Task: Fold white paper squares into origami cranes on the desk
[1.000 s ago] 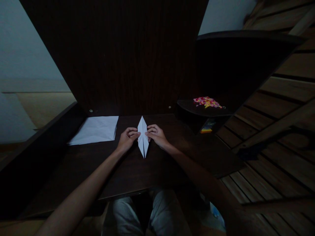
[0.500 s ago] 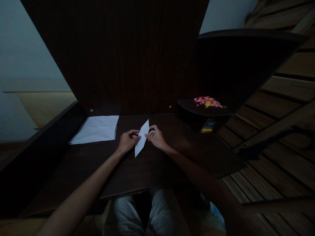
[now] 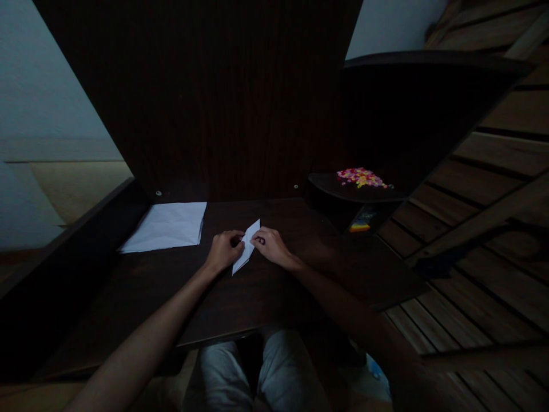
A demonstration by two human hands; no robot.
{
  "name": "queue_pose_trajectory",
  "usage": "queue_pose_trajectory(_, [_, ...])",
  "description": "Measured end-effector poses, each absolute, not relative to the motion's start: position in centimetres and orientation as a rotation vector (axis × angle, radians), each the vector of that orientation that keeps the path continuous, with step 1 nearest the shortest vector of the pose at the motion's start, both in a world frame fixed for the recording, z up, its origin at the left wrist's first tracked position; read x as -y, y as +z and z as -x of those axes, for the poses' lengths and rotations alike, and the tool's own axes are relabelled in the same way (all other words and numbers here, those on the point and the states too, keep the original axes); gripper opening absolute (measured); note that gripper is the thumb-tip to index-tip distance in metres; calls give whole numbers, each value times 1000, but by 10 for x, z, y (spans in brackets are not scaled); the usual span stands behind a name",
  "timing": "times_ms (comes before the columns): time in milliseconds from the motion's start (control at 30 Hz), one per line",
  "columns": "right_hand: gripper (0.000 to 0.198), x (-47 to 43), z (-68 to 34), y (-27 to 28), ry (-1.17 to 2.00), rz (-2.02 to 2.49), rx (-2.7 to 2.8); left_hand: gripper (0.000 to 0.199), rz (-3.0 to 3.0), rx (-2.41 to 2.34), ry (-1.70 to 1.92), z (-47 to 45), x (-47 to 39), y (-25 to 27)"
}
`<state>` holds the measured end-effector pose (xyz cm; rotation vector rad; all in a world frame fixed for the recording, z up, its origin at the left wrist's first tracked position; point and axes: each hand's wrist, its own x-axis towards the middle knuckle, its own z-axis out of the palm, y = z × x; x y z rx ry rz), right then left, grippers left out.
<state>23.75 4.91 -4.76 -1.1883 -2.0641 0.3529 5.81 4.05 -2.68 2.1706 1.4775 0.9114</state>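
A folded sheet of white paper [image 3: 242,260], long and narrow with pointed ends, is held between both hands just over the dark desk [image 3: 274,297]. My left hand [image 3: 223,249] grips its left edge, thumb on top and fingers partly hidden behind. On the opposite edge, my right hand [image 3: 271,245] pinches the paper between thumb and curled forefinger. The paper slants, its upper tip pointing away and to the right. The room is dim, so the finer creases do not show.
A stack of white paper [image 3: 167,225] lies at the desk's back left. Small pink, red and yellow pieces [image 3: 362,177] are heaped on a corner shelf [image 3: 330,186] at right. The desk's tall back panel [image 3: 206,103] rises behind, with a low side wall [image 3: 86,240] at left.
The folded paper has dropped slightly and looks narrower, its upper tip lower than before. My right hand has shifted a little down, its fingers now more curled against the paper.
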Motion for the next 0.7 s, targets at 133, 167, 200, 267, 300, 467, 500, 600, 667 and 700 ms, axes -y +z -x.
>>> queue_pose_trajectory(133, [8, -50, -239, -46, 316, 1136, 2141, 29, -2148, -1474, 940, -57, -41, -27])
queue_pose_trajectory(167, [8, -50, -239, -46, 320, 1121, 2147, 29, -2122, -1471, 948, -57, -42, -28])
queue_pose_trajectory(200, [8, -51, -239, -45, 326, 1108, 2149, 29, -2090, -1468, 957, -57, -43, -29])
queue_pose_trajectory(267, [5, -50, -240, -44, 349, 1101, 2142, 29, -2027, -1453, 980, -56, -44, -31])
queue_pose_trajectory(300, [4, -50, -240, -44, 368, 1106, 2129, 30, -2002, -1444, 998, -56, -45, -32])
queue_pose_trajectory(467, [25, -48, -240, -43, 490, 1128, 2049, 35, -1940, -1399, 1069, -55, -47, -36])
queue_pose_trajectory(500, [27, -48, -241, -43, 498, 1125, 2048, 36, -1928, -1394, 1075, -55, -47, -36])
queue_pose_trajectory(600, [27, -48, -241, -44, 492, 1121, 2063, 39, -1889, -1380, 1078, -56, -48, -37])
queue_pose_trajectory(667, [26, -49, -240, -45, 481, 1107, 2077, 40, -1870, -1369, 1076, -56, -48, -38])
queue_pose_trajectory(700, [24, -49, -240, -45, 474, 1092, 2087, 40, -1864, -1365, 1080, -57, -48, -39])
